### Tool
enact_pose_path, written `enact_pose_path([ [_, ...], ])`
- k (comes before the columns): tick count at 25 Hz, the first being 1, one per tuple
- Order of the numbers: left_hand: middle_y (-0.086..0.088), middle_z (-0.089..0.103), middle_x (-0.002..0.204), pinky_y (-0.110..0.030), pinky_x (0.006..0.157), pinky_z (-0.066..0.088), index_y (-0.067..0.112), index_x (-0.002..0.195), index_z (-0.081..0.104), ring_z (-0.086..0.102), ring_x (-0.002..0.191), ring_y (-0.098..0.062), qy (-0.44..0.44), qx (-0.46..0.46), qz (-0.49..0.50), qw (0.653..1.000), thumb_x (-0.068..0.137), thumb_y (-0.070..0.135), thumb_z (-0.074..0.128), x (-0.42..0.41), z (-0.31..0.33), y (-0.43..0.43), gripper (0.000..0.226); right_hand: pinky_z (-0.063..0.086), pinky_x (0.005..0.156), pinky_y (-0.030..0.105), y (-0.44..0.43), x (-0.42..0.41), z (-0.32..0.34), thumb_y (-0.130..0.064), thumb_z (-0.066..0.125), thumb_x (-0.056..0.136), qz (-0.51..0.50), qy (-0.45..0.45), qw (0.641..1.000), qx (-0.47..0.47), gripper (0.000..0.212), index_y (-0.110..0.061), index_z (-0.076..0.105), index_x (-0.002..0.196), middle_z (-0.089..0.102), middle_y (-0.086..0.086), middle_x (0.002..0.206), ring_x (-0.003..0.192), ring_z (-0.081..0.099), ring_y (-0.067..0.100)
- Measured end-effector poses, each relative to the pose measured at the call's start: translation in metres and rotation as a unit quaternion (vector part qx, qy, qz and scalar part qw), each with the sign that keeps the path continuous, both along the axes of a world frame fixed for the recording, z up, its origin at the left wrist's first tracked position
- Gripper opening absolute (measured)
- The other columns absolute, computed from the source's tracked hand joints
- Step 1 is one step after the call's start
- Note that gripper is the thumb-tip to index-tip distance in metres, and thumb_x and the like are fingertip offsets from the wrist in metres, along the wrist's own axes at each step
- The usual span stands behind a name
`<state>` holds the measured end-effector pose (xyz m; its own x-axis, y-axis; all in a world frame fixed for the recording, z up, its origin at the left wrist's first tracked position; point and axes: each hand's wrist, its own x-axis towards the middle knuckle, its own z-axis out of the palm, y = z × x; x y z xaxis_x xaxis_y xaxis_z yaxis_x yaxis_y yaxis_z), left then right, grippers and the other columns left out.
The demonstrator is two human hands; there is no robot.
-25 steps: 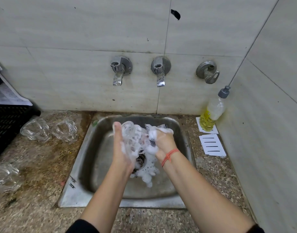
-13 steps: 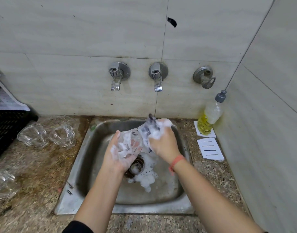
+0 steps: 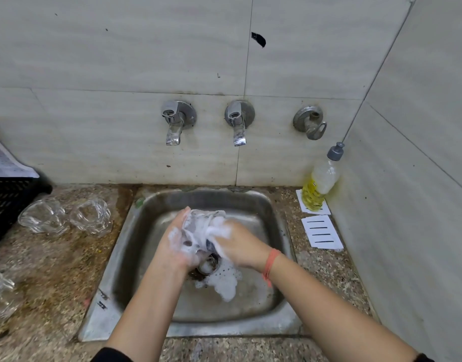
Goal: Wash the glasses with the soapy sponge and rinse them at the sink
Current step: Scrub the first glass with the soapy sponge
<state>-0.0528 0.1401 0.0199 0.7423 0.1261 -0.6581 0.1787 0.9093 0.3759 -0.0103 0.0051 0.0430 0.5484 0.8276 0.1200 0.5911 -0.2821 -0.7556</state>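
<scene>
The big square steel sink (image 3: 261,212) sat under both hands, and its walls were well away from them on every side. White foam lay by the drain just below the hands. The left hand (image 3: 176,246) was curled round a see-through glass (image 3: 195,228) covered in white suds. The right hand (image 3: 240,244) gripped a soapy sponge (image 3: 216,226) pressed against that glass. Two more clear glasses (image 3: 91,218) lay on the counter, far left of the hands.
</scene>
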Motion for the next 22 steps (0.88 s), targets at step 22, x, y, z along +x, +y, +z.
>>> enact_pose_path([
  [22,-0.002,0.060,0.064,-0.029,0.064,0.051,0.014,0.067,0.055,0.062,0.058,-0.017,-0.116,0.157,0.054,0.979,0.088,0.019,0.058,0.014,0.013,-0.021,0.021,0.048,0.072,0.030,0.013,-0.004,0.006,-0.022,0.050,0.092,-0.184,0.351,0.906,0.149,0.025,-0.019,0.062,0.070,0.063,0.004,0.077,0.074,0.061,0.016],
])
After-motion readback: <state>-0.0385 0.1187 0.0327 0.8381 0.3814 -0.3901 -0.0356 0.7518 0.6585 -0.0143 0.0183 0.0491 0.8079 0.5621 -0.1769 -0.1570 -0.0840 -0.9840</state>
